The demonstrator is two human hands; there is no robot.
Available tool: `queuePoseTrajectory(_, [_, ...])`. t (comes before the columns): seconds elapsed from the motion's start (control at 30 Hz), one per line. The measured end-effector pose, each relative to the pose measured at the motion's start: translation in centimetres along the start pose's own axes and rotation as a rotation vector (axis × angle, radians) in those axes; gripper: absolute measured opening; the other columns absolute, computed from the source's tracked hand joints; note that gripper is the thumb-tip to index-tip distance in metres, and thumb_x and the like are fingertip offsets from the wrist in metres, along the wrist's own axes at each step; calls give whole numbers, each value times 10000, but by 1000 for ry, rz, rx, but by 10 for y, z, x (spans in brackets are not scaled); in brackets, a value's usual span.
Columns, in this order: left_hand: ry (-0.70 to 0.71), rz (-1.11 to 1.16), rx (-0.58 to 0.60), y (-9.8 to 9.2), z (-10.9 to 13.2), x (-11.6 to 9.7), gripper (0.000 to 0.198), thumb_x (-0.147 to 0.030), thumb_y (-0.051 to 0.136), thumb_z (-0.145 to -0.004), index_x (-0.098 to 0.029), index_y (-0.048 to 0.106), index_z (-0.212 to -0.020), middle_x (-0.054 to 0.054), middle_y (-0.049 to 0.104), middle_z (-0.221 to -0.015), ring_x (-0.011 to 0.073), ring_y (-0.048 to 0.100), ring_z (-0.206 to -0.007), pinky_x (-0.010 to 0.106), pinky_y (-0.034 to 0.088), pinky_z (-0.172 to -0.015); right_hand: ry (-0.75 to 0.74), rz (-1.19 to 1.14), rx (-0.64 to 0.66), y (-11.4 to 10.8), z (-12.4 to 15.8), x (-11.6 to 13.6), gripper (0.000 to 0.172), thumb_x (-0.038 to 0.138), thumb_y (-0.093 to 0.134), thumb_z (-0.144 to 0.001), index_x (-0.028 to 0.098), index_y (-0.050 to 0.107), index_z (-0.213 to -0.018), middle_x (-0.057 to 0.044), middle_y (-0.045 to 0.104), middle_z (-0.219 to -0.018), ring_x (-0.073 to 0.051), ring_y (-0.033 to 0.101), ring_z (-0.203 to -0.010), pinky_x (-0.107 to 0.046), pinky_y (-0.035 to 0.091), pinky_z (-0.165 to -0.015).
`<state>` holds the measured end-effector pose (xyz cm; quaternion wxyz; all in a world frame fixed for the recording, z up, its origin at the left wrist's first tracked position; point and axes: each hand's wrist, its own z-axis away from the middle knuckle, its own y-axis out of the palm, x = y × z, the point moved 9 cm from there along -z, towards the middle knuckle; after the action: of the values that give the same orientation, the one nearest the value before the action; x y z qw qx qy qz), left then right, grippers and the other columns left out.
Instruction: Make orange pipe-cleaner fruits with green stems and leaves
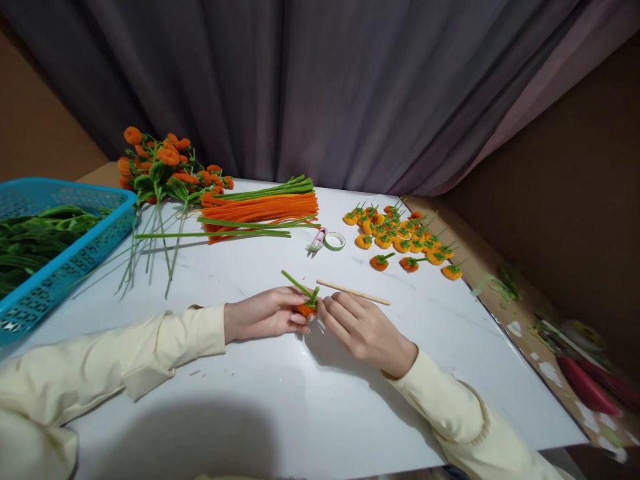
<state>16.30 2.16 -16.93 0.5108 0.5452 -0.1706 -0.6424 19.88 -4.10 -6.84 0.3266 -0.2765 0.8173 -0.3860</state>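
Observation:
Between the fingers of my left hand (267, 312) is a small orange pipe-cleaner flower head (307, 309) with green pipe-cleaner pieces (297, 284) sticking up from it. My right hand (357, 327) is closed, its fingertips pinching at the right side of the same flower; exactly which part they grip is partly hidden. Just beyond the right hand a thin wooden stick (355, 292) lies slanted on the white table. Farther back, small pink-handled snips (318, 240) lie beside a roll of pale green tape (335, 241).
Orange and green pipe cleaners (265, 208) lie at the back middle. Finished orange flowers (167, 157) are heaped back left, behind a blue basket (115, 200) of green leaves. Several yellow-orange flower heads (403, 245) sit back right. A red-handled tool (587, 385) lies off the right edge.

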Motion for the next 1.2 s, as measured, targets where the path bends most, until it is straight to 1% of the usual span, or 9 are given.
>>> queuePoseTrajectory(0.13, [40,-19,33,6,1,-5,114,-91,589,-793,-141,544,-885,4,496,-734,50,406,-544,233,417,-647,1,-20,-1,0,2,-3,222,48,369,-907,27,588,-941,-132,647,-832,-209,581,-771,-336,523,-638])
queuePoseTrajectory(0.27, [131,-191,-7,8,6,-13,124,-148,583,-818,-158,517,-923,26,540,-796,81,488,-630,247,427,-684,51,-86,4,2,5,-9,230,69,351,-922,16,531,-1054,-146,640,-846,-220,581,-804,-350,525,-652])
queuePoseTrajectory(0.37, [187,-276,-35,8,9,-18,134,-189,580,-827,-166,508,-938,47,573,-835,121,538,-730,265,430,-720,163,-226,-21,4,8,-18,258,52,338,-917,46,484,-1130,-150,634,-895,-216,578,-829,-345,527,-657])
queuePoseTrajectory(0.5, [222,-294,-37,7,10,-22,128,-204,570,-835,-167,521,-947,54,597,-839,130,552,-767,265,428,-742,311,-424,-44,11,13,-29,308,51,389,-904,123,451,-1197,-140,623,-998,-205,575,-920,-334,533,-715])
queuePoseTrajectory(0.63, [180,-305,-34,5,10,-16,148,-221,581,-837,-175,525,-967,63,624,-867,133,572,-778,265,429,-762,369,-525,-112,12,15,-32,317,30,410,-883,152,482,-1166,-127,618,-984,-200,574,-915,-348,526,-732])
queuePoseTrajectory(0.73, [170,-272,-14,5,10,-14,126,-211,583,-841,-177,538,-954,60,625,-893,132,574,-795,266,430,-771,439,-618,-164,14,16,-35,261,39,436,-879,142,530,-1100,-126,615,-957,-195,578,-907,-342,522,-742])
queuePoseTrajectory(0.9, [149,-164,75,13,6,-13,95,-191,592,-832,-126,584,-901,74,605,-895,135,556,-795,266,442,-754,576,-744,-213,15,18,-44,177,92,496,-880,164,608,-996,-95,618,-913,-167,594,-881,-295,524,-735])
queuePoseTrajectory(1.1, [68,-53,90,12,2,-8,118,-189,551,-861,-88,598,-899,81,608,-854,79,494,-612,272,451,-727,553,-746,-256,10,17,-45,179,94,474,-889,163,617,-970,-93,622,-883,-161,595,-840,-294,522,-709])
queuePoseTrajectory(1.2, [31,-37,84,8,3,-5,124,-100,577,-817,-82,603,-937,97,622,-892,84,529,-648,274,444,-768,522,-706,-281,9,18,-43,181,85,461,-888,167,603,-964,-92,620,-874,-163,585,-817,-303,519,-693])
